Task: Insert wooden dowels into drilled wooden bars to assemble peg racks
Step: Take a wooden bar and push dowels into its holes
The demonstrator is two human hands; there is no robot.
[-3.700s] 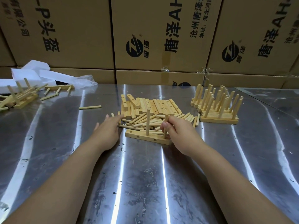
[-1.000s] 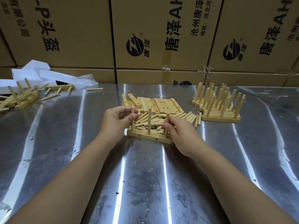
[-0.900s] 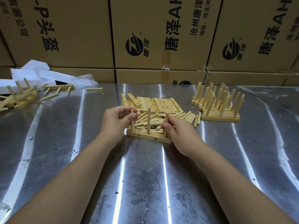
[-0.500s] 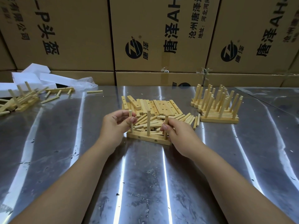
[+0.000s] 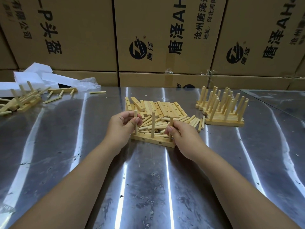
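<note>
Far left: a small heap of pegged bars (image 5: 24, 100) lies on the desk (image 5: 66, 146), just in front of white foam pieces (image 5: 31, 76).
Left hand: the left hand (image 5: 123, 128) pinches the left dowel (image 5: 135, 114) between thumb and fingers; this dowel stands upright at the left end of the bar (image 5: 148, 139).
Bar: it lies flat on the desk between both hands, just in front of the loose dowels (image 5: 189, 120); the middle dowel (image 5: 153, 124) stands in it alone, and no hand touches it.
Right hand: the right hand (image 5: 183, 134) has its fingers curled round the right dowel (image 5: 171, 122), low, near the bar.
Right: the finished racks (image 5: 222, 111) stand well apart from the hands.
Risk: the left dowel is probably not fully seated. If it is pushed at a tilt, it may jam or split the hole. The bar may also slide on the smooth metal, because nothing presses it down directly.
</note>
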